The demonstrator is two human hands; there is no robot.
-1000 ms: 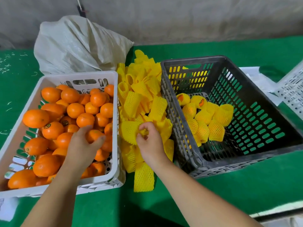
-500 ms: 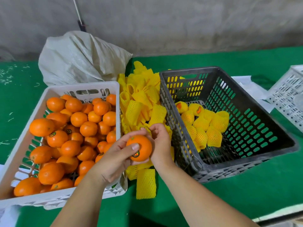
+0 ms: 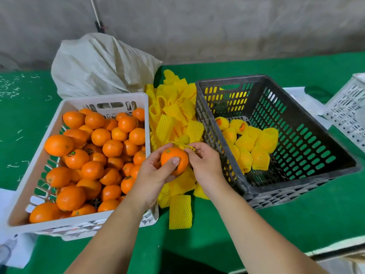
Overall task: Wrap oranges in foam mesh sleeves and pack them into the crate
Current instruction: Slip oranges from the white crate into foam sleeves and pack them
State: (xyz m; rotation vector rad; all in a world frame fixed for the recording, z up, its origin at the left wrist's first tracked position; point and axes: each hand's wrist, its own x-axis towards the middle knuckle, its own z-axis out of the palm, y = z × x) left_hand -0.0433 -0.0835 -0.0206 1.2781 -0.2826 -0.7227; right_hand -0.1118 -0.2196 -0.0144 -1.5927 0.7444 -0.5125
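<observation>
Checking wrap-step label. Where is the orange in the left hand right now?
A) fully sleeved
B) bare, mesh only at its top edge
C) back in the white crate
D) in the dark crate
B: the orange in the left hand shows bare peel, while the right hand pinches the mesh sleeve at its top.

One head-worn camera looks forward and down, close over the green table [image 3: 276, 224].

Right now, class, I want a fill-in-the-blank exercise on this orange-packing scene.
1. The left hand holds a bare ___.
2. The right hand pinches a yellow foam ___.
3. The wrapped oranges lie in the ___ crate.
4. The unwrapped oranges fill the ___ crate.

Missing words: orange; sleeve; black; white
</observation>
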